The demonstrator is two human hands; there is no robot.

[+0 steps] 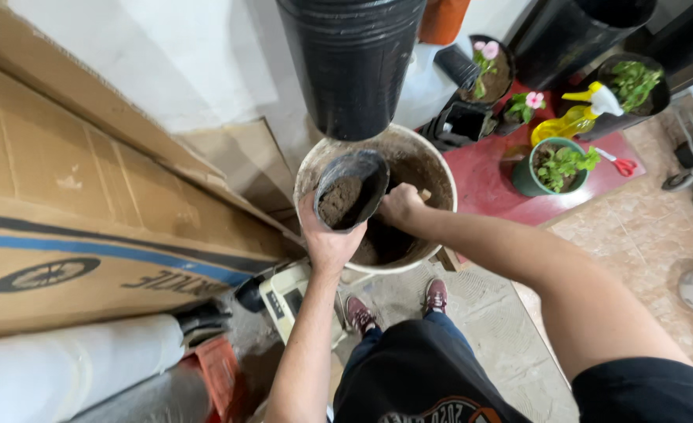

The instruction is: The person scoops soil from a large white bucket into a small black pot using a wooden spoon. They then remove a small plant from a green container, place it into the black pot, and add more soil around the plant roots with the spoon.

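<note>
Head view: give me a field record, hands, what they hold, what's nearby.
left hand: grips small black plastic pot, partly filled with brown soil, tilted over the bucket
right hand: inside large white round bucket of dark soil, closed on a wooden handle; tool end hidden
above bucket: tall black plastic pot
right of bucket: green pot with leafy plant, yellow spray bottle, red-handled scissors on red mat
left: large cardboard box

The right hand (400, 205) grips a tool whose working end is buried in the bucket (441, 178) soil; only a wooden stub shows. The large black pot (350, 66) is cut off by the top edge, hiding the bucket's far rim.
</note>
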